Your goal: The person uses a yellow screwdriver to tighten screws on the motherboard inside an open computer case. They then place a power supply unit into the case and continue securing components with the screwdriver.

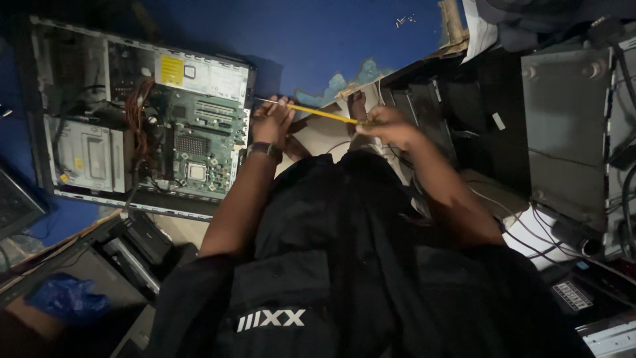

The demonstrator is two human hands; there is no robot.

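A yellow-handled screwdriver [317, 112] spans both hands: the right hand [391, 126] is closed around its handle, the left hand [271, 119] pinches the thin metal shaft near the tip, above the person's dark lap. Just left lies an open computer case [142, 113] on the blue floor [318, 40], a yellow rectangular label [171, 70] on the pale drive near its top edge.

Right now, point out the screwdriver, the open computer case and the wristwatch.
screwdriver [322, 113]: head view, middle of its yellow shaft, between the hands.
open computer case [211, 142]: head view, on its green circuit board.
wristwatch [266, 150]: head view, band on the left wrist.
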